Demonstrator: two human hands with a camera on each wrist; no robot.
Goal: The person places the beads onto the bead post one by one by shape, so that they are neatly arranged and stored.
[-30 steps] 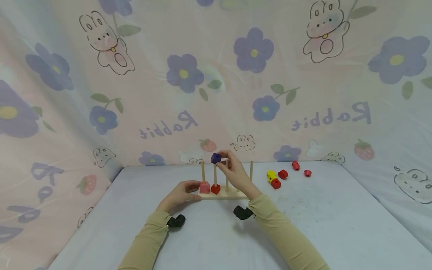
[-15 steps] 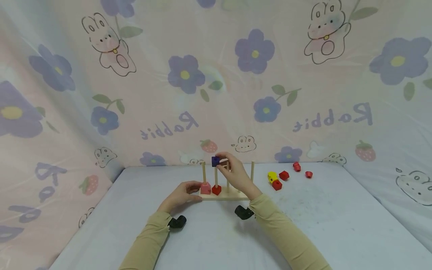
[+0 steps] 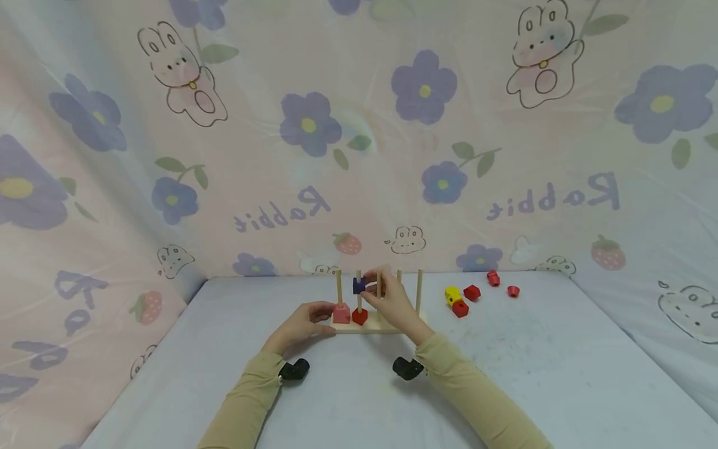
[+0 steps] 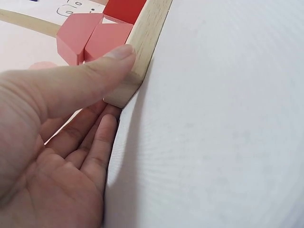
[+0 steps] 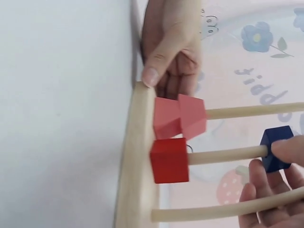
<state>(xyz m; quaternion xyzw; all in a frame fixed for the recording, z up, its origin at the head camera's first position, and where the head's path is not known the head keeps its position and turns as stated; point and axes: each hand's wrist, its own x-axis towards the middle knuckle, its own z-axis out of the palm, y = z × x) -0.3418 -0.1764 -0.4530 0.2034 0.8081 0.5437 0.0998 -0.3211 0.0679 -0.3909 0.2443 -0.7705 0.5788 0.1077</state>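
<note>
My left hand (image 3: 300, 325) holds the left end of a wooden peg stand (image 3: 370, 331), its thumb on the front edge in the left wrist view. Two pink blocks (image 5: 179, 116) sit at the foot of the leftmost peg, and a red block (image 3: 360, 317) at the foot of the second. On that second peg, well above the red block, is a dark blue block (image 5: 277, 133). Thumb and fingers of my right hand (image 3: 396, 304) pinch it, and the peg tip shows above it in the head view. The right hand partly hides the pegs further right.
To the right of the stand lie a yellow piece (image 3: 452, 295), two red blocks (image 3: 472, 292) close by it, and small red pieces (image 3: 513, 290) further back. A printed cloth (image 3: 359, 156) hangs behind the white table (image 3: 505, 374).
The dark blue block, held above the second peg before, has come down onto it with my right hand. My left hand has stayed on the stand.
</note>
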